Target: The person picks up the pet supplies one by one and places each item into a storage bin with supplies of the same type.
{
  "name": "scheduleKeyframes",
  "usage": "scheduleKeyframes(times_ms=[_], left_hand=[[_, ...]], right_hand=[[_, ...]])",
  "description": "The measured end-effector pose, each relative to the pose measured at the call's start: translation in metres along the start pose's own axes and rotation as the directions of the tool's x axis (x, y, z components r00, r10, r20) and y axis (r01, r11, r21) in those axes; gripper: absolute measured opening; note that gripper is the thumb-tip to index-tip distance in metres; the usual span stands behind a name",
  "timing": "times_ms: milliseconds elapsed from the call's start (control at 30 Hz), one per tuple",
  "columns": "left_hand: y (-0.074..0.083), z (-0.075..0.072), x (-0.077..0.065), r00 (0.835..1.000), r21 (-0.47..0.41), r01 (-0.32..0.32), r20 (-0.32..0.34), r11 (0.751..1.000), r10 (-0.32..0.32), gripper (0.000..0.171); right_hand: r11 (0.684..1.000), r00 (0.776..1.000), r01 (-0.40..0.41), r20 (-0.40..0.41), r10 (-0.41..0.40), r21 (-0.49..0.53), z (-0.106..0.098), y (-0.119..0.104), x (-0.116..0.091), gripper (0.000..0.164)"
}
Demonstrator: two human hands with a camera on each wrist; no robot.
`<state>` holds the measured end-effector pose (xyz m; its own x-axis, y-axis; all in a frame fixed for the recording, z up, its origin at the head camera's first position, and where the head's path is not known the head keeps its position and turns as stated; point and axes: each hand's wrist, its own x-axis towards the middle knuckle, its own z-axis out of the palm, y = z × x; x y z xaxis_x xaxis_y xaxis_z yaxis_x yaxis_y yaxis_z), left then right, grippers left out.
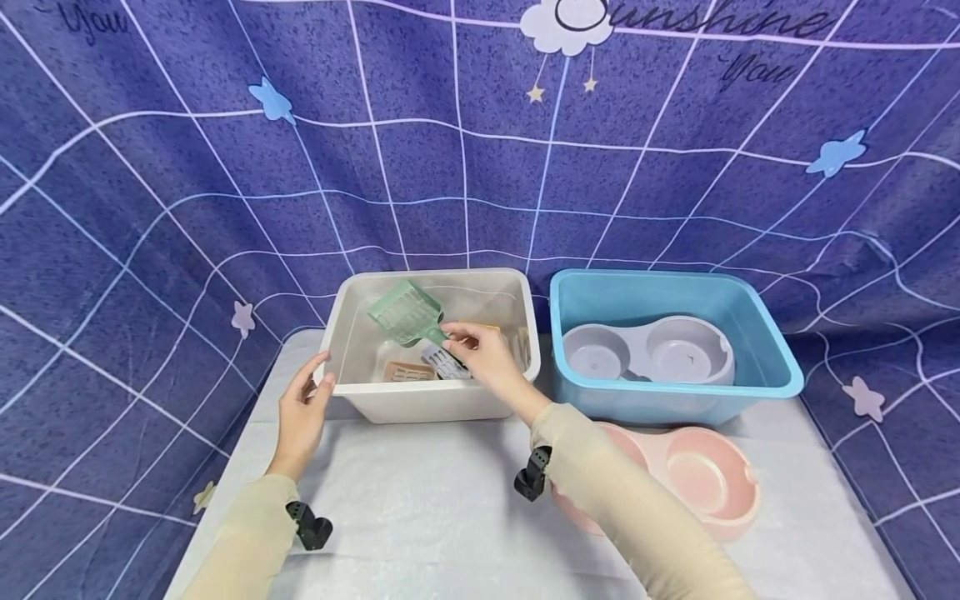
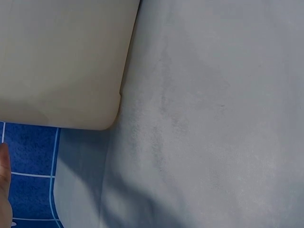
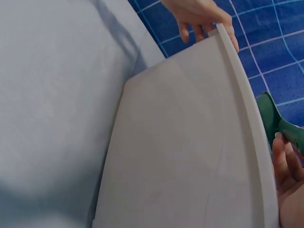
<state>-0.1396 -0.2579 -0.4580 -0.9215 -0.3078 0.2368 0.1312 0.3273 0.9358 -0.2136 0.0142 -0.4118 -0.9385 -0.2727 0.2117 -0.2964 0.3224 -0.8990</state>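
My right hand [image 1: 487, 354] pinches the handle of a green slotted litter scoop [image 1: 405, 312], raised over a whitish litter box [image 1: 431, 404]. In the right wrist view, its fingertips press against the green scoop handle [image 3: 290, 133], partly cut off by the frame edge. My left hand [image 1: 302, 412] holds the front left corner of the box's rim; the right wrist view shows the left hand [image 3: 202, 16] there too. Inside lie a tan scoop [image 1: 408, 372] and a grey scoop [image 1: 442, 361], partly hidden. The left wrist view shows mostly the box's outer wall [image 2: 61, 61].
To the right stands a blue litter box [image 1: 675, 404] with a grey double pet bowl [image 1: 637, 337] inside. A pink double bowl [image 1: 708, 483] lies before it, partly behind my right sleeve. A purple patterned curtain [image 1: 420, 183] hangs behind the white-covered table [image 1: 420, 500].
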Motion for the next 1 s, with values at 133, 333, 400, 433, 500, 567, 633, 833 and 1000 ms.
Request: scheduleKeyframes(times_ms=[133, 333, 400, 433, 500, 567, 633, 833, 1000], left_hand=[[-0.007, 0.0, 0.002, 1.0, -0.007, 0.008, -0.009, 1.0, -0.008, 0.041], [-0.04, 0.0, 0.01, 0.999, -0.011, -0.012, -0.037, 1.0, 0.011, 0.04], [-0.041, 0.0, 0.01, 0.999, -0.011, -0.008, -0.036, 1.0, 0.008, 0.041], [-0.04, 0.0, 0.01, 0.999, -0.016, -0.008, -0.034, 1.0, 0.008, 0.041], [-0.04, 0.0, 0.011, 0.999, -0.018, -0.008, -0.032, 1.0, 0.008, 0.041], [-0.041, 0.0, 0.011, 1.0, -0.019, -0.007, -0.029, 1.0, 0.007, 0.041], [-0.041, 0.0, 0.011, 1.0, -0.013, -0.005, -0.029, 1.0, 0.005, 0.041], [-0.042, -0.001, 0.012, 0.999, -0.008, 0.002, -0.044, 1.0, -0.002, 0.04], [-0.042, 0.0, 0.012, 0.999, -0.008, 0.002, -0.038, 1.0, -0.002, 0.04]], right_hand=[[1.0, 1.0, -0.001, -0.013, 0.001, -0.004, 0.002, 0.003, 0.004, 0.024], [1.0, 1.0, -0.006, -0.008, 0.006, -0.027, 0.005, 0.005, 0.006, 0.023], [0.999, 1.0, -0.013, -0.009, 0.013, -0.033, 0.006, 0.005, 0.006, 0.023], [0.999, 1.0, -0.018, -0.01, 0.018, -0.033, 0.006, 0.005, 0.006, 0.023], [0.999, 1.0, -0.024, -0.018, 0.023, -0.033, 0.007, 0.005, 0.007, 0.022], [0.999, 0.999, -0.026, -0.032, 0.026, -0.025, 0.008, 0.005, 0.007, 0.022], [1.0, 0.998, -0.027, -0.048, 0.027, -0.014, 0.008, 0.006, 0.007, 0.022], [0.999, 0.997, -0.021, -0.07, 0.025, 0.05, 0.01, 0.007, 0.007, 0.022], [0.998, 0.997, -0.013, -0.077, 0.017, 0.057, 0.01, 0.008, 0.007, 0.022]])
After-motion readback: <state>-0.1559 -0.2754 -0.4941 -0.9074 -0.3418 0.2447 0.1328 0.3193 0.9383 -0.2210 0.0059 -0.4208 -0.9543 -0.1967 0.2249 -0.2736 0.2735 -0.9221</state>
